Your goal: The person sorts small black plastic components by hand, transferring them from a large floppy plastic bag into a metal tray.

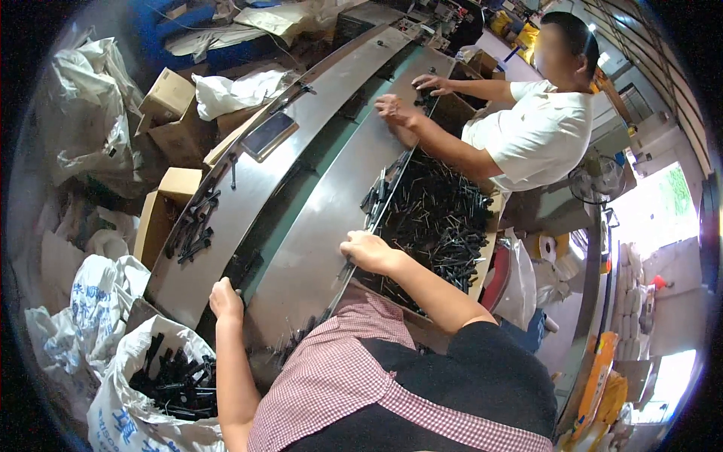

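My right hand (367,251) lies at the rim of a big open box (493,226) filled with small black plastic parts (444,218). Its fingers curl down onto a row of these parts along the edge of the steel worktable (301,226). My left hand (226,298) is further left, at the slot where the dark green belt (320,151) runs between two steel plates. Its back faces me and its fingers are bent; what it holds is hidden. A loose group of black parts (192,226) lies on the far steel plate.
A co-worker in a white shirt (538,128) sits to the right, both hands (407,98) on parts at the table's far end. A white sack of black parts (177,377) stands lower left. Cardboard boxes (169,94), bags and a dark flat device (267,134) lie beyond.
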Available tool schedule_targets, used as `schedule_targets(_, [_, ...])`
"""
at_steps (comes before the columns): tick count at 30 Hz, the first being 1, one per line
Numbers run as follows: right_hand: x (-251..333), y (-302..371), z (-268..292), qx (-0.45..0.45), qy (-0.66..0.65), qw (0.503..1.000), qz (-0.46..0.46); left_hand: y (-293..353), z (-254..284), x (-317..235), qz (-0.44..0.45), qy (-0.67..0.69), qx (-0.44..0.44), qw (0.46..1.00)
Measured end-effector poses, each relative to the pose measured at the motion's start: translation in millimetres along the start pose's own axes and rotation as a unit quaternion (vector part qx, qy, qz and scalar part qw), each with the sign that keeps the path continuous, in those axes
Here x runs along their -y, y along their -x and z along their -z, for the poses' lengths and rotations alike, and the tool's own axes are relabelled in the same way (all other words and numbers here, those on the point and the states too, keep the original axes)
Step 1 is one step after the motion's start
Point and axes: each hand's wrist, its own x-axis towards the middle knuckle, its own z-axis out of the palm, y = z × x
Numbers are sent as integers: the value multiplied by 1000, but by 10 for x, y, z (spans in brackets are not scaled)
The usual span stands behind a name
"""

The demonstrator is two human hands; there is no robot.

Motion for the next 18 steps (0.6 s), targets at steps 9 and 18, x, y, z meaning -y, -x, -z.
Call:
schedule_targets(9, [167,-332,-95,-96,-10,993,66,-79,84,60,1,197,-150,969])
schedule_targets(18, [885,-1092,81,-99,-452,885,-52,147,321,277,46,23,-107,993])
